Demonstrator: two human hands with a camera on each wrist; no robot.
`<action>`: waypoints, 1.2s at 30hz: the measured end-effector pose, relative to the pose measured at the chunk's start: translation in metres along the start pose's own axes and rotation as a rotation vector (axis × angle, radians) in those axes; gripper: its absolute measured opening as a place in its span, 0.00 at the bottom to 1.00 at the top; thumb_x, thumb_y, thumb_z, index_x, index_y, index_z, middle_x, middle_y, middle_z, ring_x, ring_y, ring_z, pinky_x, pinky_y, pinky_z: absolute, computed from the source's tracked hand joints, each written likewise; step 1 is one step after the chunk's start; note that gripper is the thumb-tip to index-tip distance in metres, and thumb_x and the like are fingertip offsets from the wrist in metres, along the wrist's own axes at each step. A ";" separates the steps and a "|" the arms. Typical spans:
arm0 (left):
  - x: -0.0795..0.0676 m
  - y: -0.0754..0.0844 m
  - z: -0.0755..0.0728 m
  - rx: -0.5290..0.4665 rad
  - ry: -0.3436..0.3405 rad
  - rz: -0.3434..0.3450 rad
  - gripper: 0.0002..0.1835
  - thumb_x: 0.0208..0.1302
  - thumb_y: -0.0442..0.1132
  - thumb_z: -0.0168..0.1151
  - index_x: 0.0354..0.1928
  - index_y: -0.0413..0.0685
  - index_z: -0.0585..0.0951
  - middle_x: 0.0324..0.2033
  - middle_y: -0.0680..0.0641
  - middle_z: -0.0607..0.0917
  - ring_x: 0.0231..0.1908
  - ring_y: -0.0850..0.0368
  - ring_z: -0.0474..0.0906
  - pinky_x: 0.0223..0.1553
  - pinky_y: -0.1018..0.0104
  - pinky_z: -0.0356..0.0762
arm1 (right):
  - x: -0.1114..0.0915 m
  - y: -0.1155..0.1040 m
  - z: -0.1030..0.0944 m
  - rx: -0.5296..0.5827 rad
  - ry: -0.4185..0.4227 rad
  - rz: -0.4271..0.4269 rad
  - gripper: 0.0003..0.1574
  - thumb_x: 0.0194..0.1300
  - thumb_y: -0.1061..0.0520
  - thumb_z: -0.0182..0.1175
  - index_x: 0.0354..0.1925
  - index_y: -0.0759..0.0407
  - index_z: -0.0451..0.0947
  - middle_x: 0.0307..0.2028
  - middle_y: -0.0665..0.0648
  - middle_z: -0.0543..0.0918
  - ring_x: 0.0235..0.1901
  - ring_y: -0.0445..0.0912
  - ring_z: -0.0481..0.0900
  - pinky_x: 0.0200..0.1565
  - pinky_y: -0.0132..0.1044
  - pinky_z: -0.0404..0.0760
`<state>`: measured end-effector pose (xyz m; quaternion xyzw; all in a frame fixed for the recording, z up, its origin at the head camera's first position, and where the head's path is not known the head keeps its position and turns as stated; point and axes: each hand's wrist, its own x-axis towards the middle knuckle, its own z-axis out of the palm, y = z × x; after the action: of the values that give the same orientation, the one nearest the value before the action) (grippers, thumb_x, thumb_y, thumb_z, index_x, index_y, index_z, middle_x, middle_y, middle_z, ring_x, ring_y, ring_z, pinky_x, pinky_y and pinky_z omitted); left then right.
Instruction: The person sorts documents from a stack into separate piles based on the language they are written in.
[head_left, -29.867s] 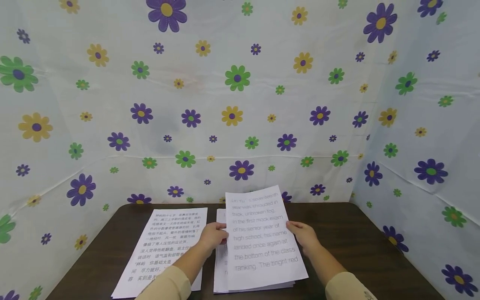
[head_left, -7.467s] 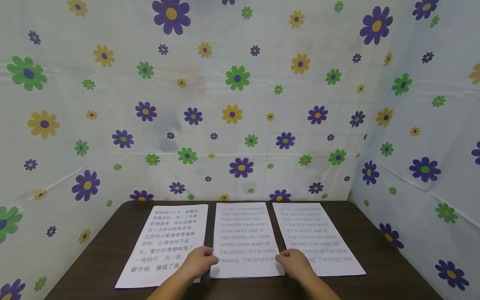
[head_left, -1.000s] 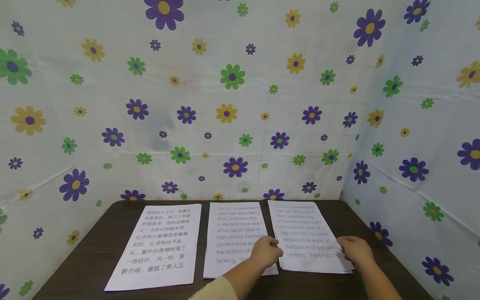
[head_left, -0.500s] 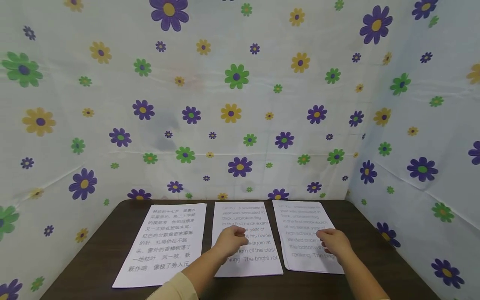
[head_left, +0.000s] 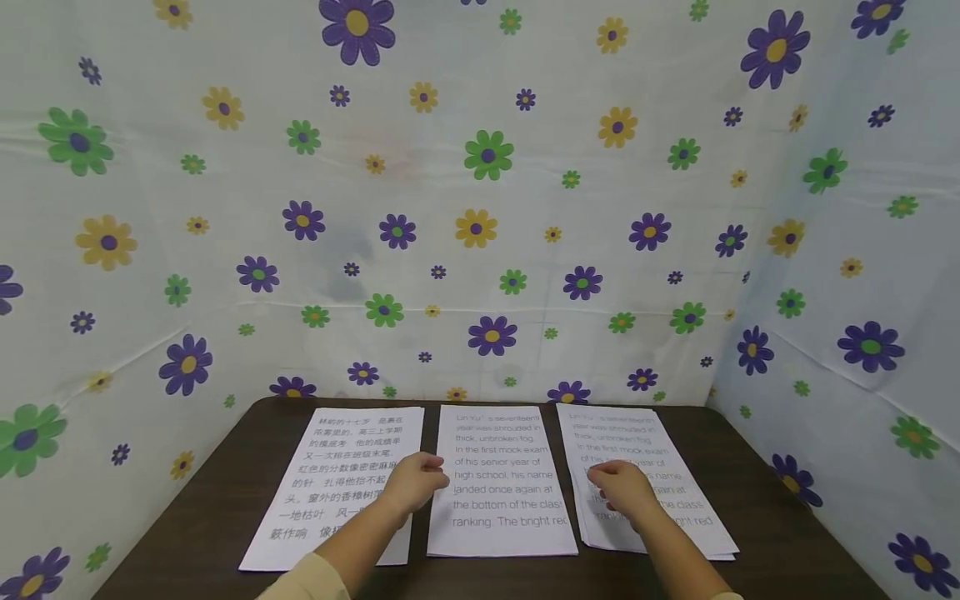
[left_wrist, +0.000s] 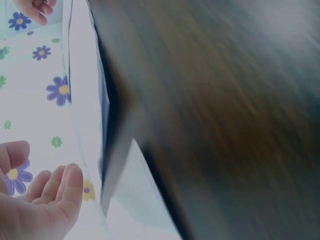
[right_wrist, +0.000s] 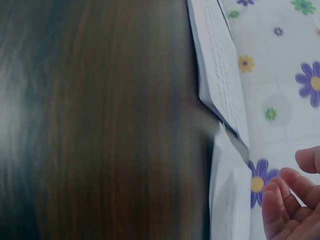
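Note:
Three stacks of printed paper lie side by side: a left stack (head_left: 322,483) with Chinese text, a middle stack (head_left: 498,492) and a right stack (head_left: 675,475), both with English text. My left hand (head_left: 408,483) hovers over the strip between the left and middle stacks, hiding some Chinese lines. Over the left part of the right stack is my right hand (head_left: 624,492). In the wrist views, the left hand (left_wrist: 45,205) and right hand (right_wrist: 295,200) have loosely bent fingers, thumb apart, nothing held. Sheets in the right stack are slightly offset at the lower edge.
The stacks rest on a dark brown wooden table (head_left: 202,492). A white cloth (head_left: 480,192) with purple, green and yellow flowers surrounds the table at the back and sides.
Half a minute ago both hands held a sheaf of English sheets mid-table; now there are three stacks. Lately the hands left the right stack's edges, and both have shifted left.

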<state>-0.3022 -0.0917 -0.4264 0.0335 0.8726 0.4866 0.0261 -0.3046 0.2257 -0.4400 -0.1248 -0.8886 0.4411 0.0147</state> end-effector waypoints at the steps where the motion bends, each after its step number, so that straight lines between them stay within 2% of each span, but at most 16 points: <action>1: 0.000 -0.002 -0.001 0.008 0.006 -0.006 0.22 0.49 0.39 0.57 0.48 0.36 0.72 0.39 0.43 0.79 0.38 0.52 0.76 0.36 0.59 0.76 | 0.000 -0.002 0.003 0.002 0.003 -0.005 0.22 0.55 0.49 0.53 0.43 0.63 0.75 0.32 0.58 0.77 0.27 0.45 0.72 0.24 0.33 0.71; 8: 0.003 -0.008 -0.005 0.014 0.009 -0.064 0.20 0.49 0.39 0.56 0.45 0.37 0.74 0.38 0.43 0.79 0.38 0.51 0.76 0.36 0.58 0.75 | -0.001 -0.007 0.019 -0.020 -0.026 -0.012 0.19 0.53 0.51 0.54 0.40 0.62 0.76 0.27 0.57 0.77 0.22 0.44 0.71 0.20 0.33 0.69; 15: 0.003 -0.015 -0.005 0.064 0.015 -0.106 0.19 0.48 0.39 0.56 0.43 0.38 0.76 0.38 0.40 0.78 0.37 0.48 0.76 0.35 0.56 0.75 | -0.005 -0.007 0.026 -0.115 -0.050 -0.034 0.19 0.53 0.49 0.54 0.38 0.61 0.77 0.32 0.55 0.79 0.29 0.45 0.73 0.26 0.34 0.71; 21: 0.007 -0.022 -0.001 0.122 0.023 -0.112 0.16 0.47 0.38 0.56 0.40 0.38 0.77 0.36 0.41 0.79 0.36 0.49 0.76 0.33 0.58 0.75 | -0.008 -0.010 0.032 -0.200 -0.043 -0.046 0.16 0.51 0.51 0.55 0.35 0.60 0.78 0.31 0.55 0.79 0.31 0.45 0.74 0.31 0.38 0.72; 26: 0.006 -0.025 0.003 0.159 0.015 -0.123 0.14 0.47 0.39 0.56 0.37 0.38 0.77 0.32 0.43 0.79 0.32 0.53 0.75 0.30 0.61 0.75 | -0.009 -0.010 0.037 -0.257 -0.048 -0.048 0.15 0.50 0.52 0.55 0.33 0.60 0.78 0.28 0.54 0.79 0.29 0.45 0.74 0.30 0.38 0.72; 31: 0.003 -0.021 0.004 0.176 0.008 -0.116 0.13 0.46 0.37 0.56 0.34 0.37 0.78 0.29 0.45 0.78 0.29 0.54 0.74 0.29 0.62 0.74 | -0.011 -0.013 0.039 -0.256 -0.054 -0.056 0.15 0.49 0.52 0.56 0.31 0.61 0.79 0.27 0.54 0.79 0.28 0.46 0.75 0.29 0.39 0.73; 36: 0.002 -0.019 0.005 0.160 0.015 -0.118 0.13 0.46 0.37 0.57 0.34 0.37 0.78 0.29 0.45 0.79 0.30 0.54 0.74 0.31 0.61 0.74 | -0.014 -0.015 0.040 -0.239 -0.058 -0.046 0.14 0.50 0.52 0.56 0.32 0.61 0.78 0.27 0.54 0.79 0.29 0.46 0.75 0.30 0.40 0.74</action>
<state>-0.3047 -0.0969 -0.4450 -0.0195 0.9092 0.4134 0.0454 -0.2997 0.1825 -0.4513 -0.0924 -0.9375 0.3351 -0.0156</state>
